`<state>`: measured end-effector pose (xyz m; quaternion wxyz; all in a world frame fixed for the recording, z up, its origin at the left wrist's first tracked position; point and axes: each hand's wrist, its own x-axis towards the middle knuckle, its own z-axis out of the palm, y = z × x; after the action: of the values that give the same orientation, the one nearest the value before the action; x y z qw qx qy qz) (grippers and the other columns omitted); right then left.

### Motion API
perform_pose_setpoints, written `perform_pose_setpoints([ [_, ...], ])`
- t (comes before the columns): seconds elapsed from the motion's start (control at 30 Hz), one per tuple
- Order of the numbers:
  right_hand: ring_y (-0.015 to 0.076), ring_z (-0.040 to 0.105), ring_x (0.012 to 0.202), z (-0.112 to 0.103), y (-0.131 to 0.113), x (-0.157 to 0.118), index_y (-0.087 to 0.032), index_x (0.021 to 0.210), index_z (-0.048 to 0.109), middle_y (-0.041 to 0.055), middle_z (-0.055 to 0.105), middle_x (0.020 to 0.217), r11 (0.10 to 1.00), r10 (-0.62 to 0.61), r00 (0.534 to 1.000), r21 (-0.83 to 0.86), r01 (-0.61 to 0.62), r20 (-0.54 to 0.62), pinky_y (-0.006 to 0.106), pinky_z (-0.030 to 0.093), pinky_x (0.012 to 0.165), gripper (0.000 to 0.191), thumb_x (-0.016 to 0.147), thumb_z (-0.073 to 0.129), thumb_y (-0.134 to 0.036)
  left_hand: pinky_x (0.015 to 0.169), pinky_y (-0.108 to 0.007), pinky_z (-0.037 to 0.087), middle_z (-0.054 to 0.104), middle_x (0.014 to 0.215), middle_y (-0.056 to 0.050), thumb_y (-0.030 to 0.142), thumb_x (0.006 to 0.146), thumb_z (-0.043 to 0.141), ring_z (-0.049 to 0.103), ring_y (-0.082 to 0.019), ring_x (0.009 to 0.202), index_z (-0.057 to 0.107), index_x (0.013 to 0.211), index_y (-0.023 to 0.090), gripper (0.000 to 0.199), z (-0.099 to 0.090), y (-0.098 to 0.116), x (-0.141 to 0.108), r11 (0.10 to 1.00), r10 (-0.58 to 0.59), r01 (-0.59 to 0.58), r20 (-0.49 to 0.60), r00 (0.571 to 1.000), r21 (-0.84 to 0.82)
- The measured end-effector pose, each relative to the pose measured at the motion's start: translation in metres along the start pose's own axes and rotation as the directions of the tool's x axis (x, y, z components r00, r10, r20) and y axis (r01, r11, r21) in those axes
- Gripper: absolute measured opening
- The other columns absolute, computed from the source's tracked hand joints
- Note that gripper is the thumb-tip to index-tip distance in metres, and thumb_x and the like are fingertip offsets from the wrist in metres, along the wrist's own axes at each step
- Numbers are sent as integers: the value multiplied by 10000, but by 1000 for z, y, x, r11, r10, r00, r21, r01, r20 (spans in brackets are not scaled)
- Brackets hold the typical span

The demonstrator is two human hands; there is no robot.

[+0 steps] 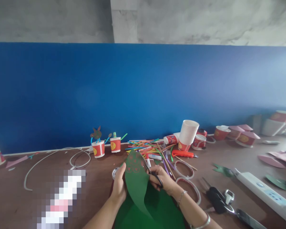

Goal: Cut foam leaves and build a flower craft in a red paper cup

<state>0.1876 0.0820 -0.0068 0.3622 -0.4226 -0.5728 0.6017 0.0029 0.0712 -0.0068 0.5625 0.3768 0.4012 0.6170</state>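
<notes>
Paper cups, red and white with round yellow emblems, lettering too small to read: one (98, 150) holding blue straws and a brown-and-green cut-out; one (115, 146) beside it with green straws; a tall white stack (189, 135), tilted. Green paper (136, 183), one piece, curved, tapering to a point, reddish drawn outlines at its upper end; located between the hands, above the brown table (95, 179). Left hand (119, 185): fingers gripping its left edge. Right hand (162, 179): fingers closed around black-handled scissors (154, 173), at its right edge.
</notes>
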Motion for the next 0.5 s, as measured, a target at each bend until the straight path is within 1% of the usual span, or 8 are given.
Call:
perform_pose_setpoints([
  [0.07,25,319,254,1,2,0,-165,722,501,-105,437,317,1000,-5,1000,22,5,-23,109,214,261,89,654,538,-208,678,-355,488,683,730,-83,522,705,560,645,-261,773,672,845,139,423,6,2,-1,991,-97,98,19,995,-89],
  [0.17,29,314,255,2,5,1,-173,737,496,-113,425,312,999,5,998,53,-2,-70,113,216,261,116,642,549,-213,629,-319,486,685,705,-58,461,693,593,645,-225,685,663,855,151,357,13,5,-3,970,-172,180,60,983,-166],
  [0.3,29,317,256,4,4,0,-172,723,492,-107,427,323,994,37,993,106,-24,-115,117,174,258,150,646,574,-270,606,-312,477,684,717,-77,466,653,669,628,-215,651,656,828,141,370,19,9,-7,974,-195,215,210,958,-74],
  [0.37,27,316,255,7,0,-1,-171,705,487,-105,428,333,989,51,988,144,-30,-144,120,145,257,161,644,579,-289,645,-317,476,683,740,-85,470,638,693,618,-212,679,656,821,146,374,23,11,-10,987,-161,157,298,941,38],
  [0.4,26,314,253,9,-2,-1,-171,703,488,-104,429,335,987,58,985,157,-32,-164,121,136,256,164,641,579,-292,679,-320,475,684,765,-88,457,629,708,614,-213,709,656,827,151,368,24,11,-13,990,-129,99,371,920,99],
  [0.43,27,311,250,12,-4,-2,-171,711,492,-104,431,333,986,65,981,164,-35,-182,123,129,255,168,638,580,-293,714,-322,471,683,791,-88,441,618,724,609,-215,740,657,831,156,362,25,10,-15,988,-92,26,453,887,151],
  [0.47,28,309,246,14,-6,-3,-170,726,499,-104,433,330,986,69,978,165,-37,-197,123,128,254,178,637,584,-298,746,-324,466,681,825,-90,430,611,732,605,-220,775,658,840,159,362,26,9,-17,980,-68,-50,555,829,195],
  [0.5,29,310,245,17,-8,-3,-168,740,506,-103,436,328,987,66,976,159,-33,-209,124,136,255,192,639,590,-308,770,-324,460,677,845,-89,438,621,722,600,-223,803,661,838,166,353,26,8,-18,967,-40,-125,616,787,223],
])
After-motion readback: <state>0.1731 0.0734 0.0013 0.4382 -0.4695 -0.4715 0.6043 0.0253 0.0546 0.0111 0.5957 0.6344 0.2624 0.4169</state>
